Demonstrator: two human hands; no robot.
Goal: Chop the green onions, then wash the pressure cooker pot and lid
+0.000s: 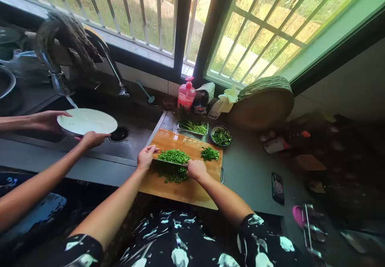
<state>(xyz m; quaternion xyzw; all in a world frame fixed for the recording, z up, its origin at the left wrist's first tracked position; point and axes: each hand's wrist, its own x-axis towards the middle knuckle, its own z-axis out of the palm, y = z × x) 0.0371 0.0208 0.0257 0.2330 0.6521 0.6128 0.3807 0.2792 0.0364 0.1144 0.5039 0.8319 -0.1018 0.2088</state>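
Kitchen desk under barred windows, w/ sink (99, 148) at left and wooden board (180, 186) lying near centre. Left hand (146, 157) is curling over the blade end of a knife (171, 162), fingers bent, pressing on it. Right hand (197, 169) is gripping the knife handle, closed. Chopped greens (174, 155) are piling on the blade; more greens lying below it and a small heap (209, 153) at right. Bowl (221, 135) & tray (193, 127) of greens sitting just beyond the board. Phone (278, 187) lying at right. Another person's hands are holding a plate (87, 121) over the sink.
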